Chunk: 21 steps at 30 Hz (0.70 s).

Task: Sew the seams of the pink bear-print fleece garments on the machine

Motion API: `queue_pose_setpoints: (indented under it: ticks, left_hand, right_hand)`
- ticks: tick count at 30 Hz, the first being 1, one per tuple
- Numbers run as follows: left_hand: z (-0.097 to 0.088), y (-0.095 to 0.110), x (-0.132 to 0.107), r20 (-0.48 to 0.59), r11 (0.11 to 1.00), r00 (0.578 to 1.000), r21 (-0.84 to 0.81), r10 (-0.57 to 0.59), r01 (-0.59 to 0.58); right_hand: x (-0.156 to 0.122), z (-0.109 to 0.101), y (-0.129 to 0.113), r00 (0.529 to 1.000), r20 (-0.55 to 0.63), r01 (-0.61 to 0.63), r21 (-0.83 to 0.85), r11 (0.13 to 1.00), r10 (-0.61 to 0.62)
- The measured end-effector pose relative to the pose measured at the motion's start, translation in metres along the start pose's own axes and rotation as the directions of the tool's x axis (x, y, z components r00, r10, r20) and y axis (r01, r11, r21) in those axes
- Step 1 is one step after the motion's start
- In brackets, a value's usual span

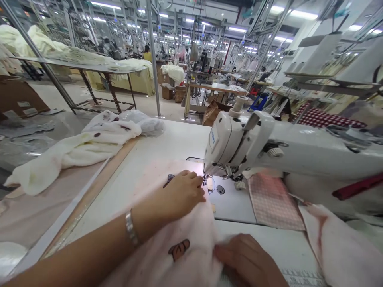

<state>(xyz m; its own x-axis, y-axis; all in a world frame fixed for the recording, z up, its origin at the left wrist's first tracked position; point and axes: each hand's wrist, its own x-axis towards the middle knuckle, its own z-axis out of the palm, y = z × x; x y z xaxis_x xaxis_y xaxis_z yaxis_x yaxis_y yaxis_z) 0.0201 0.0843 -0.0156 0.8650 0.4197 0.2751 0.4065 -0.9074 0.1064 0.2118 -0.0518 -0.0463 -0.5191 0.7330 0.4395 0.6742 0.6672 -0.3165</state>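
Observation:
My left hand (182, 193) lies on a pale pink fleece cloth (179, 235) with small brown prints. Its fingers are curled and press the cloth down right beside the needle area (209, 181) of a white sewing machine (269, 153). A silver bracelet (131, 228) sits on that wrist. My right hand (249, 261) is at the bottom edge, fingers pinched on a fold of the same cloth. A pink checked fabric piece (272, 201) lies under the machine arm, to the right of the needle.
A heap of cream fleece pieces (86, 147) lies on the white table (167, 143) at the left. More pink cloth (338, 243) hangs at the lower right. Behind are metal racks with cream fabric (68, 56), cardboard boxes (214, 111), other sewing stations and a distant person (147, 53).

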Motion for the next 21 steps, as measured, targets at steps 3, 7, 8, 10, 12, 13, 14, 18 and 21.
queue_pose_setpoints:
  ticks: [3,7,8,10,12,13,14,18,21]
  left_hand:
    - [-0.015,0.045,-0.017,-0.059,0.980,0.991,-0.171,-0.117,0.106]
    - [-0.011,0.098,-0.039,-0.125,0.926,0.959,-0.318,-0.254,0.204]
    - [-0.006,0.105,-0.042,-0.153,0.928,0.950,-0.304,-0.273,0.218]
    - [0.004,0.112,-0.044,-0.215,0.933,0.926,-0.255,-0.311,0.254]
    - [0.010,0.111,-0.044,-0.258,0.924,0.898,-0.242,-0.356,0.296]
    - [0.010,0.110,-0.045,-0.277,0.918,0.888,-0.256,-0.368,0.301]
    - [0.009,0.108,-0.046,-0.293,0.912,0.879,-0.285,-0.375,0.294]
    - [-0.002,0.101,-0.053,-0.268,0.843,0.866,-0.467,-0.422,0.267]
    - [-0.007,0.096,-0.058,-0.150,0.731,0.854,-0.602,-0.498,0.321]
  right_hand:
    - [0.004,-0.003,0.003,0.996,0.006,-0.091,0.065,0.994,0.091]
    - [0.007,-0.007,0.001,0.993,-0.009,-0.119,0.088,0.989,0.120]
    - [0.009,-0.008,-0.002,0.994,-0.019,-0.109,0.106,0.988,0.112]
    - [0.015,-0.011,-0.007,0.994,-0.053,-0.085,0.171,0.982,0.095]
    - [0.021,-0.015,-0.011,0.991,-0.113,-0.039,0.236,0.971,0.067]
    - [0.024,-0.017,-0.011,0.988,-0.147,-0.008,0.255,0.967,0.046]
    - [0.026,-0.019,-0.011,0.985,-0.170,0.023,0.264,0.964,0.023]
    - [0.031,-0.023,0.002,0.998,-0.056,0.056,0.290,0.955,-0.042]
    - [0.034,-0.024,0.008,0.995,0.045,0.071,0.273,0.959,-0.086]
